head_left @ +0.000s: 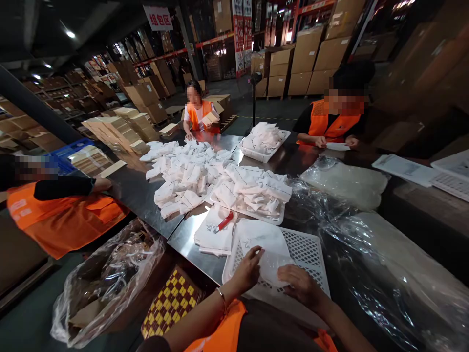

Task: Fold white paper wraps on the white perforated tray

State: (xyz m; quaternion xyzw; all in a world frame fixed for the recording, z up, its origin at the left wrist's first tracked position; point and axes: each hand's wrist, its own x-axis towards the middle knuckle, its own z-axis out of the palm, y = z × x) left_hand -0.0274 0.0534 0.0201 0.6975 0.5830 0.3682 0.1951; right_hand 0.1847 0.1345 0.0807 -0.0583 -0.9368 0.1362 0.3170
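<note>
1. A small clear plastic pouch (273,268) is lying on the white perforated tray (311,249) right in front of the person, at the near edge of the steel table (146,195).
2. The left hand (249,269) is pinching the pouch's upper left edge with fingers curled onto the film; the right hand (298,283) is pressing down on its lower right side, fingers bent over it. Both are gripping the pouch, neither is free.
3. A white cloth bag (262,237) is resting just behind the pouch on the same tray, partly under it.
4. To handle this well, in my judgement, the hands should be keeping the film flat and taut between them, holding by the edges so the slippery plastic is not creasing or sliding across the tray holes.
5. A stack of folded white bags (214,234) is sitting left of the tray, with a red marker (224,222) lying on top.
6. Further back, another tray heaped with folded white pieces (252,193) is touching a big loose pile (183,176) spreading over the table.
7. Crumpled clear wrap (366,254) is covering the table's right side.
8. Three co-workers in orange vests are working around the table: one at the left (54,205), one at the far end (198,115), one at the right (337,122).
</note>
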